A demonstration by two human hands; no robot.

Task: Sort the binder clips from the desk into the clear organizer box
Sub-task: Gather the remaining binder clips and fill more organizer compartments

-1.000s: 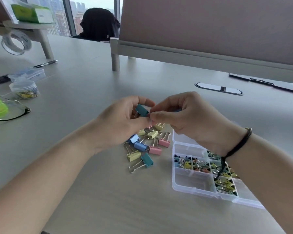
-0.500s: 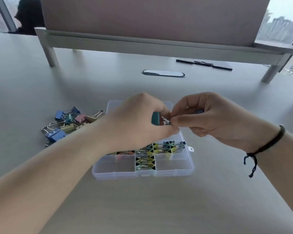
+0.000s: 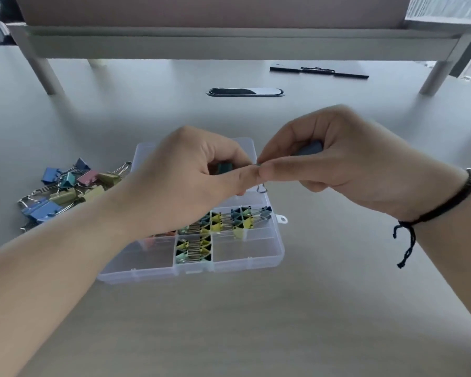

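Clips already fill the middle cells of the box (image 3: 245, 263), its near corner cells bare. Above the box, the left hand (image 3: 185, 183) grips a teal clip (image 3: 225, 167) while the right hand (image 3: 335, 164) pinches its wire handle; a second ago this happened over the pile (image 3: 65, 191), now left of the box, so placement looks close.

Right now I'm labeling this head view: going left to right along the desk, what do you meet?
Loose binder clips → left hand → right hand → black wrist cord.
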